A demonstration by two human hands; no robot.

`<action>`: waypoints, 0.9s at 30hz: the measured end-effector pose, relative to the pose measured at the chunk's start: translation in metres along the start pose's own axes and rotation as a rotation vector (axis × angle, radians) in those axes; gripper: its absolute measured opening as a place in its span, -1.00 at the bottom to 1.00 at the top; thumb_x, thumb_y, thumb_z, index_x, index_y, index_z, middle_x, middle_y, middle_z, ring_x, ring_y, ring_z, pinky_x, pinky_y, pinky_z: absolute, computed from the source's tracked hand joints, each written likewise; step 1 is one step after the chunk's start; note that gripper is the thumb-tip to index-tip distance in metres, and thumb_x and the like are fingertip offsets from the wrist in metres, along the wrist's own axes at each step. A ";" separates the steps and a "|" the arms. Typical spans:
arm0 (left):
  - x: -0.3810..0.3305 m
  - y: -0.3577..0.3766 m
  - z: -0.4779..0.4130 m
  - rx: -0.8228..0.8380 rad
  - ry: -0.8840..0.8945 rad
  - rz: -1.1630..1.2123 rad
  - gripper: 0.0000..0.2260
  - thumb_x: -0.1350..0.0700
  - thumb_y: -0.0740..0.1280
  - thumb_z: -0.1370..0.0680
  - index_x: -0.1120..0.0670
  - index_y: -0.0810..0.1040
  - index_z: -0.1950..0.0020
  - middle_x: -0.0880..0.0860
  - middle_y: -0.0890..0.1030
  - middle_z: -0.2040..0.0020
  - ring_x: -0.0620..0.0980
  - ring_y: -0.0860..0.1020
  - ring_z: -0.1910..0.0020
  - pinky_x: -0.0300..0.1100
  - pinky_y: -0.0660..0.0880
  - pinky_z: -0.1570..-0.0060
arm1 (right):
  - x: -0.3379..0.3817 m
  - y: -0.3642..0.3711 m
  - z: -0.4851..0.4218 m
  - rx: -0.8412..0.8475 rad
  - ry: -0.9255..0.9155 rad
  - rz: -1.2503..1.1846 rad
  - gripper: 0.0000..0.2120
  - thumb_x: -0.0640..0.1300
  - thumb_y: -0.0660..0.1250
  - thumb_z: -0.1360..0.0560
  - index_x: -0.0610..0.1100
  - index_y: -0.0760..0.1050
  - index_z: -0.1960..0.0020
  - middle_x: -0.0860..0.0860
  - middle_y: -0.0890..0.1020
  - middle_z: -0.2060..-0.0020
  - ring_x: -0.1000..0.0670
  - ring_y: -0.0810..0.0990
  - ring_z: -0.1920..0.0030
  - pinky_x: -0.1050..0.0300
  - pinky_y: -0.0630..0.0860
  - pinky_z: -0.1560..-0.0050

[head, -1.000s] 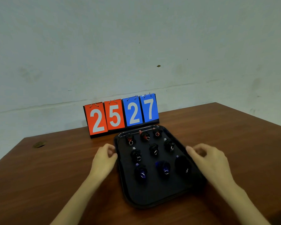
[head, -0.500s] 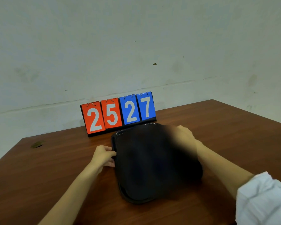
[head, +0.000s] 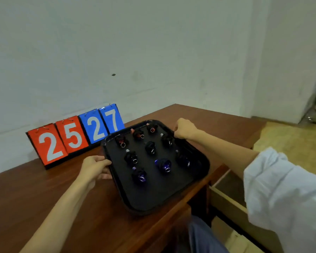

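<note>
Indoors, black tray on wooden table, pale wall behind

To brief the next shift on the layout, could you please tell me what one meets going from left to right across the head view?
Red number cards, left hand, black tray, white sleeve; the right hand overlaps the tray's far rim, so it is left out.

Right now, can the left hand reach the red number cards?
Probably yes. The left hand grips the tray at its left rim; the red number cards stand close beyond it, with only table between.
</note>
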State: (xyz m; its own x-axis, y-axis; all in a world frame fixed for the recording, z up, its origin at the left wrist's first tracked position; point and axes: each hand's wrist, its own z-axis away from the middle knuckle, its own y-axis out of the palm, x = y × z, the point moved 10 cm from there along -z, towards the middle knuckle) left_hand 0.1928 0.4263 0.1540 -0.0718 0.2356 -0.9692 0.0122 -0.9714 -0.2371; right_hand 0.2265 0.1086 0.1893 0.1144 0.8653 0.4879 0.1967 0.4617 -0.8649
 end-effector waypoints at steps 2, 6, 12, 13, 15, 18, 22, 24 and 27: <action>-0.015 0.031 0.011 0.088 0.024 0.002 -0.89 0.38 0.23 -0.53 0.23 0.50 0.12 0.14 0.58 0.34 -0.14 0.52 0.61 -0.29 0.46 0.62 | -0.028 -0.034 0.023 -0.048 0.059 0.007 -0.90 -0.30 0.27 -0.39 -0.25 0.38 0.28 -0.11 0.46 0.37 -0.12 0.48 0.30 0.11 0.37 0.31; -0.035 0.107 0.041 0.301 0.002 0.069 -0.88 0.34 0.22 -0.54 0.27 0.55 0.10 0.14 0.63 0.35 -0.06 0.58 0.52 -0.25 0.50 0.55 | -0.098 -0.087 0.070 -0.112 0.175 0.034 -0.88 -0.32 0.28 -0.38 -0.35 0.52 0.12 -0.14 0.52 0.30 -0.11 0.51 0.27 0.13 0.43 0.29; -0.044 0.241 0.111 0.584 -0.064 0.080 -0.87 0.34 0.21 -0.50 0.33 0.52 0.03 0.25 0.58 0.21 0.13 0.59 0.35 -0.11 0.59 0.45 | -0.222 -0.151 0.151 -0.182 0.342 0.091 -0.84 -0.27 0.30 -0.38 -0.25 0.59 0.07 -0.12 0.63 0.20 -0.12 0.60 0.15 0.14 0.50 0.18; -0.042 0.264 0.123 0.617 -0.074 0.082 -0.88 0.35 0.21 -0.50 0.32 0.52 0.07 0.24 0.59 0.24 0.14 0.59 0.36 -0.11 0.59 0.45 | -0.245 -0.160 0.164 -0.188 0.360 0.089 -0.85 -0.26 0.32 -0.37 -0.22 0.61 0.09 -0.11 0.64 0.19 -0.10 0.61 0.14 0.15 0.50 0.17; -0.036 0.304 0.142 0.672 -0.094 0.082 -0.88 0.35 0.20 -0.51 0.31 0.53 0.11 0.20 0.61 0.32 0.11 0.58 0.42 -0.12 0.58 0.47 | -0.280 -0.176 0.191 -0.197 0.394 0.096 -0.89 -0.25 0.35 -0.37 -0.15 0.63 0.14 -0.06 0.65 0.22 -0.03 0.57 0.20 0.17 0.47 0.19; -0.021 0.364 0.171 0.791 -0.120 0.059 -0.84 0.27 0.19 -0.58 0.29 0.55 -0.01 0.20 0.65 0.23 0.12 0.61 0.33 -0.09 0.58 0.40 | -0.337 -0.192 0.228 -0.221 0.466 0.099 -0.83 -0.24 0.38 -0.38 -0.18 0.65 0.04 -0.04 0.63 0.21 0.01 0.56 0.22 0.17 0.49 0.21; 0.006 0.425 0.190 0.874 -0.173 0.045 -0.77 0.20 0.19 -0.61 0.19 0.41 -0.26 0.25 0.63 -0.04 0.17 0.66 0.16 -0.07 0.59 0.33 | -0.400 -0.187 0.255 -0.189 0.532 0.055 -0.80 -0.26 0.37 -0.41 -0.18 0.65 -0.01 -0.04 0.61 0.23 0.07 0.53 0.29 0.26 0.40 0.36; 0.022 0.442 0.194 0.876 -0.213 0.044 -0.74 0.20 0.18 -0.62 0.14 0.32 -0.30 0.26 0.60 -0.08 0.18 0.65 0.13 -0.08 0.59 0.32 | -0.424 -0.177 0.262 -0.177 0.563 0.067 -0.79 -0.25 0.36 -0.41 -0.16 0.65 -0.02 -0.05 0.65 0.19 0.05 0.57 0.23 0.25 0.44 0.28; 0.048 0.454 0.196 0.850 -0.284 0.039 -0.73 0.21 0.17 -0.62 0.16 0.25 -0.30 0.25 0.56 -0.08 0.18 0.65 0.14 -0.06 0.59 0.34 | -0.453 -0.153 0.266 -0.131 0.581 0.067 -0.78 -0.24 0.35 -0.42 -0.16 0.64 -0.05 -0.07 0.66 0.12 -0.01 0.59 0.14 0.20 0.48 0.19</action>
State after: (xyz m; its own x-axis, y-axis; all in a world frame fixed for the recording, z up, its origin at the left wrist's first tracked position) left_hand -0.0007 -0.0094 0.0133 -0.3323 0.2952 -0.8958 -0.7145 -0.6988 0.0348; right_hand -0.1141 -0.3018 0.0692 0.6376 0.6262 0.4487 0.2849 0.3495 -0.8926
